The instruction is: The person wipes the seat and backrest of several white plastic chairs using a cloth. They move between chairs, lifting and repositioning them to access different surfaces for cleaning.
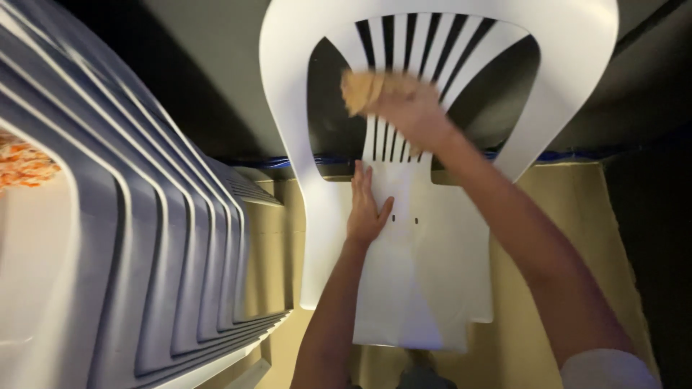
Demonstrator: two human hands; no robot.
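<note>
**Inspector A:** Centre of the frame: a white plastic chair (432,238), seen from above, with its slatted backrest toward the top edge. What is the left hand doing?

**Inspector B:** The left hand (366,209) lies flat on the chair seat, just below the slats. Its fingers are together and extended, clamped on nothing. The forearm runs down to the bottom centre.

**Inspector A:** The right hand?

**Inspector B:** The right hand (414,112) is in the upper centre, pressed on the backrest slats. Its fingers are closed on a tan cloth (362,90), which sticks out at the hand's left side and touches the slats. The image is blurred there, so the weave and the exact fold cannot be told. A white sleeve (609,369) shows at the lower right corner.

**Inspector A:** Surroundings?

**Inspector B:** A stack of white plastic chairs (144,252) fills the left third, their nested edges running in curved bands. The chair stands on flattened brown cardboard (577,194), which spreads across the lower right. A blue strip (569,154) runs along the cardboard's upper edge. An orange and white patterned patch (21,162) sits at the far left edge; its kind cannot be told. No labels or signs can be made out.
</note>
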